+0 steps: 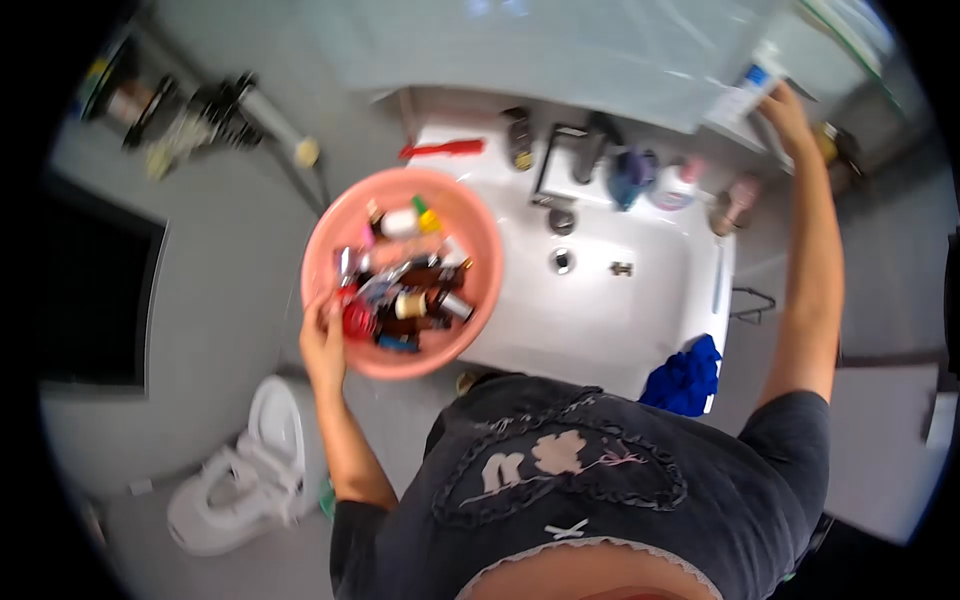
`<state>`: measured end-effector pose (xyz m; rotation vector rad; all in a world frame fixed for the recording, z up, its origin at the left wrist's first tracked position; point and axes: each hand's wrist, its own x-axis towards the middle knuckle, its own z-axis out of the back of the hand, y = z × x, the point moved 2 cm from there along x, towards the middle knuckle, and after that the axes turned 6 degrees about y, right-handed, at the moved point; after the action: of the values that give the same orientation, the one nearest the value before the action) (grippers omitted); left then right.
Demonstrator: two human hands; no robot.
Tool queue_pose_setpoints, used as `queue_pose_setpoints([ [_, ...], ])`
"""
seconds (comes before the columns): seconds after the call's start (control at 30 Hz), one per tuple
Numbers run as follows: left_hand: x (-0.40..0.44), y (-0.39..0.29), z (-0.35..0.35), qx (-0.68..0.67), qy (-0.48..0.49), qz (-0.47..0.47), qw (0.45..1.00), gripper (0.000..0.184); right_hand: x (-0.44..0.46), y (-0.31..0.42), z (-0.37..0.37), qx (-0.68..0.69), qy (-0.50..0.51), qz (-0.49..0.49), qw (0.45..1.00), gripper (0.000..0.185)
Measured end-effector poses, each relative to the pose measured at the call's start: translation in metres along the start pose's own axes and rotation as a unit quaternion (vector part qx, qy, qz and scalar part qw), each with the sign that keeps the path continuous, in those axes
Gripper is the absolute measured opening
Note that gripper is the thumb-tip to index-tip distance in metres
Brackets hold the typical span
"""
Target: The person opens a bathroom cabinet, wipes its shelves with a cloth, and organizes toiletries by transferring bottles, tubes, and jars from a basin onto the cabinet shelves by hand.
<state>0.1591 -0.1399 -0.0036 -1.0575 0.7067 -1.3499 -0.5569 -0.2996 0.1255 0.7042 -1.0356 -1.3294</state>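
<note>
Can't read the blurred print on the white tube point(757, 80), upper right. Can't identify half-buried bottles point(435, 276) in the pink basin point(328, 235), left of centre, or the tiny piece point(622, 269), right of centre.

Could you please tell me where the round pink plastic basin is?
In the head view, the round pink plastic basin is left of centre, over the left end of the white rectangular sink, with the left hand at the basin's lower-left rim.

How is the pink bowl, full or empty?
Partly full: bottles and other small things lie heaped in the pink bowl, while some of its bare inside shows around them.
</note>
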Motion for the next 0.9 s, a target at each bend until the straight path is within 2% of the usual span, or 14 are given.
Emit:
queue_pose_setpoints([
  [0.1,0.0,-0.005,0.006,0.017,-0.013,0.018,1.0,0.027,0.003,-0.014,0.007,0.027,0.002,-0.012,1.0,0.034],
  [0.27,0.008,0.021,0.02,0.033,-0.026,0.047,0.998,0.029,-0.006,-0.019,0.01,0.079,-0.067,-0.006,0.995,0.044],
  [0.37,0.028,0.043,0.015,0.155,0.023,0.017,0.988,0.033,-0.032,-0.013,0.01,0.074,-0.127,0.051,0.988,0.046],
  [0.43,0.049,0.051,-0.004,0.264,0.08,-0.011,0.961,0.035,-0.063,-0.007,-0.003,0.102,-0.208,0.078,0.97,0.043],
  [0.47,0.057,0.05,-0.014,0.262,0.083,-0.013,0.961,0.035,-0.08,-0.012,-0.011,0.102,-0.242,0.105,0.959,0.041],
  [0.53,0.073,0.05,-0.036,0.46,0.196,-0.016,0.866,0.027,-0.121,-0.01,-0.045,0.104,-0.296,0.138,0.94,0.036],
  [0.57,0.085,0.064,-0.042,0.459,0.2,-0.022,0.866,0.027,-0.142,-0.003,-0.074,0.099,-0.333,0.12,0.93,0.034],
  [0.63,0.102,0.112,-0.057,0.558,0.304,0.048,0.771,0.031,-0.177,0.014,-0.13,0.105,-0.33,0.082,0.935,0.033],
  [0.77,0.116,0.097,-0.054,0.519,0.319,0.062,0.791,0.021,-0.227,0.013,-0.191,0.093,-0.274,0.034,0.957,0.029],
  [0.8,0.116,0.093,-0.049,0.494,0.276,0.034,0.824,0.017,-0.235,0.018,-0.201,0.092,-0.263,0.036,0.96,0.028],
  [0.83,0.116,0.09,-0.046,0.495,0.279,0.026,0.822,0.017,-0.241,0.022,-0.21,0.091,-0.253,0.039,0.962,0.028],
  [0.9,0.111,0.042,-0.036,0.403,0.281,-0.014,0.871,0.015,-0.246,0.034,-0.225,0.075,-0.228,0.031,0.97,0.027],
])
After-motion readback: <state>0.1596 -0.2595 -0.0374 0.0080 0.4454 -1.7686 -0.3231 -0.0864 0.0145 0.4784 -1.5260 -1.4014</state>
